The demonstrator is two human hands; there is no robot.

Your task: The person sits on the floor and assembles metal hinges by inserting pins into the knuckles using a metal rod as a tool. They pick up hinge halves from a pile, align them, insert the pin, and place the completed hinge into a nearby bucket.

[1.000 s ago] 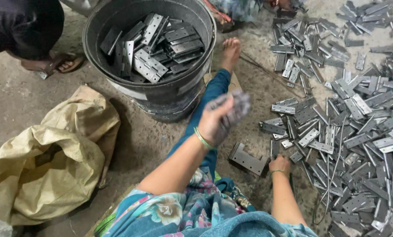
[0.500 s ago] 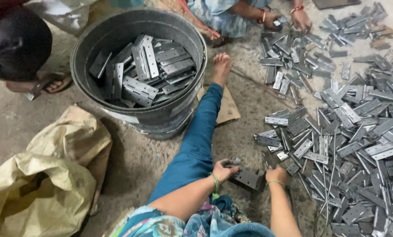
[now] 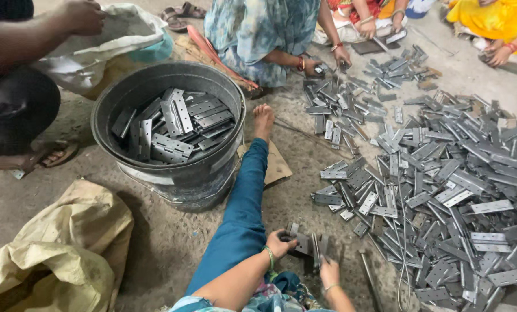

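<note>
Hinges beside bucket, sack

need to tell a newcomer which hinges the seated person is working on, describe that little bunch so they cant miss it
Start at the big grey bucket full of hinges and follow the blue-trousered leg down toward the camera. There the left hand and right hand grip a small bunch of hinges. Unlike the big heap to the right, it sits apart, between two hands.

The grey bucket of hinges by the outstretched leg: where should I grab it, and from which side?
Probably the rim. The grey bucket stands upright and its open rim is bare all round, while hinges fill only the inside. Come from above on the near side, by the blue-trousered leg; a sack and another person crowd the left.
</note>
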